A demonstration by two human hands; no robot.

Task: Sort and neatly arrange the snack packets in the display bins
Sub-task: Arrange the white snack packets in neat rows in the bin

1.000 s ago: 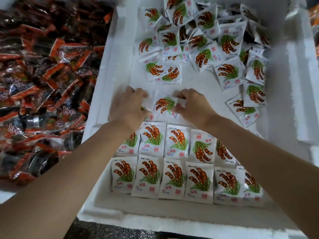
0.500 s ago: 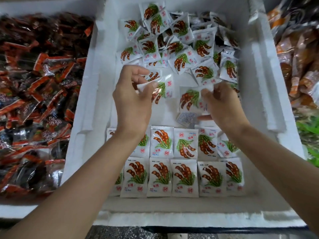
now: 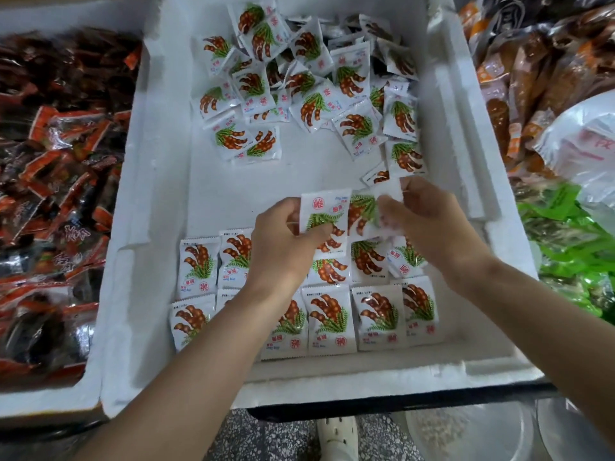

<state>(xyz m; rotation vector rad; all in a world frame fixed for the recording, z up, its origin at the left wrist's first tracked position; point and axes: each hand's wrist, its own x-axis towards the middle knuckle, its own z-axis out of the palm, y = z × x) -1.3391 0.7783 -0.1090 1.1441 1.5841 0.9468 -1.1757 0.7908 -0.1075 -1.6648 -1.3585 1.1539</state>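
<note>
A: Left hand (image 3: pixel 283 251) is pinching a white packet (image 3: pixel 324 211); right hand (image 3: pixel 432 227) is gripping a second packet (image 3: pixel 362 211), blurred. Both are coming back from the far end to just over the neat rows (image 3: pixel 329 317).
B: Starting a third row, then?
A: Likely. One tilted packet (image 3: pixel 404 261) is spoiling the second row's right end, and farther off the loose heap (image 3: pixel 299 78) is waiting in the foam bin (image 3: pixel 156 181).

A speckled grey floor (image 3: pixel 266 440) of stone chips shows along the bottom, dim and shaded. Above it runs a dark strip, the front edge of the surface (image 3: pixel 399 402). At lower right stands a round pale tub (image 3: pixel 466 434), its contents too blurred to tell. The light is soft and even, without hard shadows.
</note>
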